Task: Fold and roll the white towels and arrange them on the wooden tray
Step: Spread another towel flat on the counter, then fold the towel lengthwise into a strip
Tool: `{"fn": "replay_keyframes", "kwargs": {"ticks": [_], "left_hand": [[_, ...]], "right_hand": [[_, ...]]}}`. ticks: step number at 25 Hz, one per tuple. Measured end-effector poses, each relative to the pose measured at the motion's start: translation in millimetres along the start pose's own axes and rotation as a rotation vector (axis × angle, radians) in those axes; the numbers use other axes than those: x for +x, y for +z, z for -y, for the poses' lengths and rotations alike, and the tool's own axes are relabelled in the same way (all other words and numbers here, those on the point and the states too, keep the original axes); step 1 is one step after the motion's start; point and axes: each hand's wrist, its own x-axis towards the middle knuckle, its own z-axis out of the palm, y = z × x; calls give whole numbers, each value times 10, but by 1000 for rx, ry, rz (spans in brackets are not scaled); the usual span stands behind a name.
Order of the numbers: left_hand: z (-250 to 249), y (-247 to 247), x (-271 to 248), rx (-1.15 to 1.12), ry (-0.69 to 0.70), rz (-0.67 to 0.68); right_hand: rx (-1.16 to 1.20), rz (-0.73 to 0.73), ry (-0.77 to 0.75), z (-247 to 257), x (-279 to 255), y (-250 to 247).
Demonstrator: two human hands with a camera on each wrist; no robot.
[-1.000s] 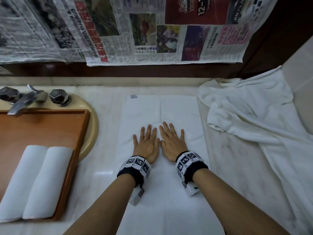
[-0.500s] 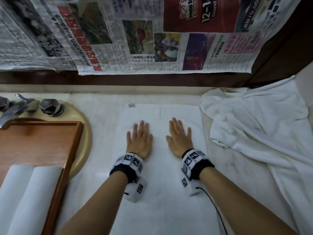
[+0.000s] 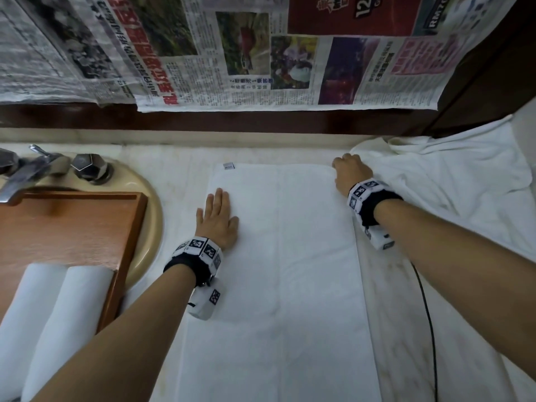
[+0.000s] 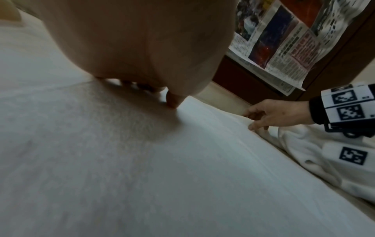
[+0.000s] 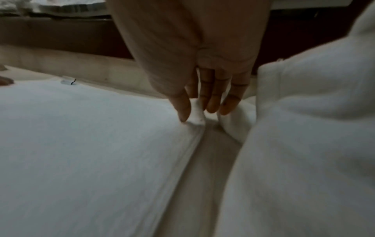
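A white towel (image 3: 284, 256) lies flat on the marble counter, its label at the far left corner. My left hand (image 3: 216, 216) presses flat on the towel's left part, fingers straight; in the left wrist view the towel (image 4: 142, 160) fills the frame under the palm. My right hand (image 3: 348, 172) is at the towel's far right corner and pinches that corner (image 5: 196, 115) between thumb and fingers. The wooden tray (image 3: 72, 227) sits over the sink at the left and holds two rolled white towels (image 3: 43, 329) side by side at its near end.
A loose heap of white towels (image 3: 449, 198) lies at the right, touching my right wrist. A tap and knob (image 3: 87, 166) stand behind the tray. Newspaper (image 3: 232, 53) covers the wall behind. A black cable (image 3: 429, 314) runs along my right forearm.
Both hands were flat side by side on the middle of the towel. They slid apart; the right hand went to the far right corner and pinched it, the left moved toward the left edge.
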Motion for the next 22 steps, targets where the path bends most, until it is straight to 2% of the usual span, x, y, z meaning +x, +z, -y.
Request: {"fn": "replay_keyframes", "kwargs": {"ticks": [3, 5, 7, 10, 12, 14, 16, 19, 22], "left_hand": [[-18, 4, 1, 10, 0, -2], [-35, -3, 3, 12, 1, -7], [-43, -26, 10, -1, -9, 11], [-147, -112, 8, -38, -56, 18], [-322, -164, -98, -192, 2, -62], [-556, -164, -353, -476, 132, -133], [-783, -108, -635, -682, 174, -42], [-976, 105, -901, -660, 177, 194], [-1014, 243, -1007, -649, 194, 298]], "right_hand": [[67, 10, 7, 61, -73, -182], [191, 56, -15, 125, -164, -318], [387, 123, -42, 242, -276, -442], [801, 224, 20, 512, -415, -616], [1033, 245, 38, 690, -462, -697], [1171, 248, 28, 817, -474, -778], [1272, 246, 50, 896, -463, -857], [1359, 218, 124, 936, -432, -935], [1345, 191, 172, 903, -421, -881]]}}
